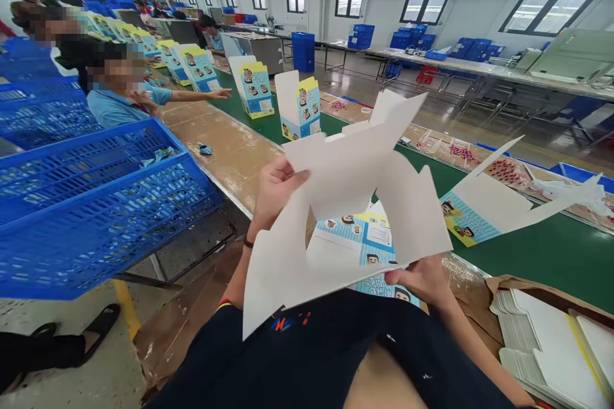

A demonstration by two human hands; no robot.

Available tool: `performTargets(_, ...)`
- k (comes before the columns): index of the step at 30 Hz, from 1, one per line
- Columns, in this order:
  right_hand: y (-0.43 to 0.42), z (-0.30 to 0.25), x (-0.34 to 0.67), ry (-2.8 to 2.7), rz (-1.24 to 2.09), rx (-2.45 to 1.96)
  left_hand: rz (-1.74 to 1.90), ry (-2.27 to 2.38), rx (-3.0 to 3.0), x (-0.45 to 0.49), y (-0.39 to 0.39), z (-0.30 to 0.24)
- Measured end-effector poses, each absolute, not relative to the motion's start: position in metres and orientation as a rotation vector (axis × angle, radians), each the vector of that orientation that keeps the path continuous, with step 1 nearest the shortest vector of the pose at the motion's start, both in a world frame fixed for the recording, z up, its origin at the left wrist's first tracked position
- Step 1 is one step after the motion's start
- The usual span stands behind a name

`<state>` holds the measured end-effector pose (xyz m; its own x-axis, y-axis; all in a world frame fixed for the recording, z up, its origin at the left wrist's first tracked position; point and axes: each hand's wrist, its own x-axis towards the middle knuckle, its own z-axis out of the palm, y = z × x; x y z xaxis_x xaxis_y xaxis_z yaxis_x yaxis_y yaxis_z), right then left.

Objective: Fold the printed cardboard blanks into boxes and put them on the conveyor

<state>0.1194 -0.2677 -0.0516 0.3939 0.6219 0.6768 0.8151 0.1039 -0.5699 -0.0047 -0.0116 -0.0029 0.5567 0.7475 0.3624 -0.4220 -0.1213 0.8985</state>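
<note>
My left hand and my right hand grip opposite edges of a white die-cut cardboard blank, raised in front of my chest with its blank side facing me. Below it, a printed carton blank in blue and yellow lies partly hidden behind the white card. Another printed blank with flaps lies on the green conveyor belt to the right of my right hand. A stack of flat white blanks sits in a brown paper-lined box at the lower right.
Several assembled blue-and-yellow display cartons stand along the belt ahead. A co-worker in a blue shirt reaches across the belt at the left. Blue plastic crates are stacked beside a brown-covered bench edge. Pink small parts lie on the far right bench.
</note>
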Motion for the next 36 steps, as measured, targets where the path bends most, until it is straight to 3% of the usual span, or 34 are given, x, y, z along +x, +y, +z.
performTargets(4, -0.245, -0.035, 0.127, -1.292, -0.3, -1.252, 0.878, 0.223, 1.412, 0.014, -0.024, 0.002)
performTargets(8, -0.242, -0.029, 0.144, -1.387, -0.227, -1.183, 0.768, 0.207, 1.482, 0.024, -0.012, -0.02)
performTargets(15, -0.263, -0.019, 0.147, -1.107, -0.364, -0.962, 0.969, -0.052, 1.511, 0.023, -0.01, -0.049)
performTargets(22, -0.268, 0.006, 0.156, -0.988, -0.062, -1.42, 0.77, -0.308, 1.995, 0.022, 0.001, -0.031)
performTargets(27, -0.24, 0.023, 0.162, -1.455, 0.215, -2.061, 0.513, -0.263, 2.341, 0.032, -0.001, -0.004)
performTargets(32, -0.209, -0.008, 0.146, -1.857, 0.065, -2.672, 0.522, -0.174, 2.58, 0.04, -0.012, -0.015)
performTargets(36, -0.222, -0.05, 0.138, -1.848, -0.335, -2.286, 0.661, -0.066, 2.627, 0.042, -0.024, -0.042)
